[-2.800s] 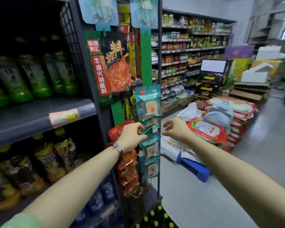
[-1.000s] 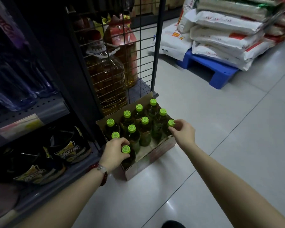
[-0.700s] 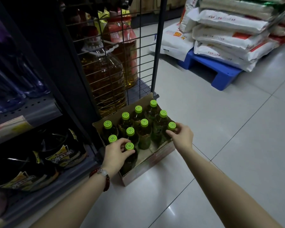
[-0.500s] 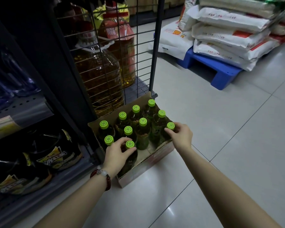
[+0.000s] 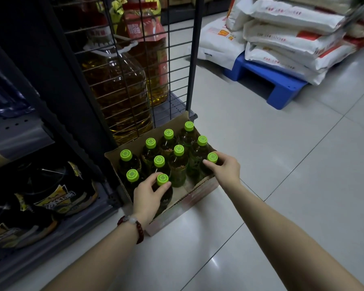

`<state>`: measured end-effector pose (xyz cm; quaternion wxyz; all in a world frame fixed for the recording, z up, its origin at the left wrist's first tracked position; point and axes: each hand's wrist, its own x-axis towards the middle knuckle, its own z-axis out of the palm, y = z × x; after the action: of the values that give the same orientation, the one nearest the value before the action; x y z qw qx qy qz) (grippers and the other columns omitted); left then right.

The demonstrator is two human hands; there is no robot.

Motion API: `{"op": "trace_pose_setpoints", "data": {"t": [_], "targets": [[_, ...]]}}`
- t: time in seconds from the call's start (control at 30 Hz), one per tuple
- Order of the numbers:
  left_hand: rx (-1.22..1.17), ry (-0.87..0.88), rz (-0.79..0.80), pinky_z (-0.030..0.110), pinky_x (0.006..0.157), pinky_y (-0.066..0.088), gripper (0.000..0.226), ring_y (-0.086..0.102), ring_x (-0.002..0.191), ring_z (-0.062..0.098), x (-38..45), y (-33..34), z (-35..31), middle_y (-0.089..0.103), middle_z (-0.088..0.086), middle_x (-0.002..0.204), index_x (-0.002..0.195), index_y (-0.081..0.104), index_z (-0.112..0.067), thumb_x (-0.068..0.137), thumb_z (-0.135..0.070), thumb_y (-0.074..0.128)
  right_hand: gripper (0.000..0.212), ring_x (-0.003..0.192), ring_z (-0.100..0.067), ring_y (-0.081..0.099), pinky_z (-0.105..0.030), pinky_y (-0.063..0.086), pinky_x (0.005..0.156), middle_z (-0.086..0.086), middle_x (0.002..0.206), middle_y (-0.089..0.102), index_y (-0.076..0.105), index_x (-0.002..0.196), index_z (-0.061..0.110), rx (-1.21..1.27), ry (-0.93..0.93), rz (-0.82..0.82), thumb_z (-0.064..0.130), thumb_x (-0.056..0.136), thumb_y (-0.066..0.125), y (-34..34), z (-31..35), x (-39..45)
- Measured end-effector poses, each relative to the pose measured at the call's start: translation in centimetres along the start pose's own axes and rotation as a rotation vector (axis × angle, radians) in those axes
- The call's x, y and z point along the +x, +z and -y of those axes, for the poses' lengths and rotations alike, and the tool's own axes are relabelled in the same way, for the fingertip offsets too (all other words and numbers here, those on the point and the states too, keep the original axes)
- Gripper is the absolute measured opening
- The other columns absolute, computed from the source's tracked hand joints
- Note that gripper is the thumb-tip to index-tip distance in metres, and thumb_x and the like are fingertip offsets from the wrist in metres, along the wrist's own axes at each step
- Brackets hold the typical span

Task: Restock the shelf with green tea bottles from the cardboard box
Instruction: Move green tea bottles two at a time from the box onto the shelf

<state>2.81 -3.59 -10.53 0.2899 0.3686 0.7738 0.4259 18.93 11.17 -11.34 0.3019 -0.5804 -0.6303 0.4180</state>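
An open cardboard box (image 5: 200, 191) sits on the floor beside the dark shelf unit (image 5: 51, 127). It holds several green tea bottles with bright green caps. My left hand (image 5: 148, 195) grips the neck of the nearest bottle (image 5: 162, 180) at the box's front left. My right hand (image 5: 226, 170) is closed around the neck of the bottle (image 5: 212, 158) at the box's right corner. Both bottles stand upright in the box.
Large jugs of cooking oil (image 5: 118, 89) stand behind a wire grid panel (image 5: 177, 66) just beyond the box. White sacks (image 5: 282, 34) are stacked on a blue pallet (image 5: 282, 89) at the upper right. Dark snack bags (image 5: 57, 198) fill the bottom shelf at left. Tiled floor (image 5: 261, 164) lies to the right.
I have turned from the hanging packets at shelf height down to the box. Both hands have settled on bottle necks and tightened their grip; the bottles still stand in the box.
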Motion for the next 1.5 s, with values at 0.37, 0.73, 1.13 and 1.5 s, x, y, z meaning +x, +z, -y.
{"op": "trace_pose_setpoints", "data": {"t": [0.37, 0.73, 1.13, 1.5], "targets": [[-0.203, 0.043, 0.018, 0.008, 0.079, 0.039, 0.030, 0.054, 0.105, 0.004, 0.3, -4.2, -9.1, 0.062, -0.009, 0.105, 0.117, 0.062, -0.015, 0.087, -0.017, 0.064, 0.028, 0.095, -0.012, 0.064, -0.032, 0.050, 0.093, 0.003, 0.099, 0.074, 0.073, 0.104, 0.016, -0.016, -0.114, 0.129, 0.022, 0.077, 0.075, -3.3, 8.3, -1.6], [-0.086, 0.114, -0.008, -0.005, 0.066, 0.037, 0.024, 0.056, 0.075, -0.018, 0.3, -13.8, -27.1, 0.062, -0.020, 0.083, 0.108, 0.066, -0.015, 0.084, -0.018, 0.068, 0.011, 0.085, -0.019, 0.066, -0.040, 0.053, 0.083, 0.001, 0.083, 0.072, 0.070, 0.085, 0.015, -0.032, -0.165, 0.223, 0.022, 0.078, 0.073, -11.7, 27.1, -2.8], [-0.063, 0.234, 0.033, 0.004, 0.070, 0.041, 0.016, 0.054, 0.080, -0.012, -2.6, -26.3, -51.1, 0.062, -0.021, 0.089, 0.100, 0.064, -0.025, 0.084, -0.025, 0.068, 0.016, 0.084, -0.009, 0.065, -0.023, 0.051, 0.077, 0.006, 0.088, 0.070, 0.073, 0.098, 0.017, -0.046, -0.286, 0.338, 0.021, 0.083, 0.071, -24.7, 53.5, -5.8], [-0.128, 0.356, 0.047, -0.003, 0.062, 0.042, 0.014, 0.054, 0.066, -0.025, -7.9, -39.4, -69.1, 0.058, -0.026, 0.082, 0.090, 0.062, -0.028, 0.083, -0.017, 0.069, 0.021, 0.072, 0.000, 0.065, -0.016, 0.051, 0.063, 0.000, 0.082, 0.071, 0.074, 0.097, 0.011, -0.083, -0.409, 0.268, 0.026, 0.083, 0.071, -34.7, 74.4, -12.4]]}}
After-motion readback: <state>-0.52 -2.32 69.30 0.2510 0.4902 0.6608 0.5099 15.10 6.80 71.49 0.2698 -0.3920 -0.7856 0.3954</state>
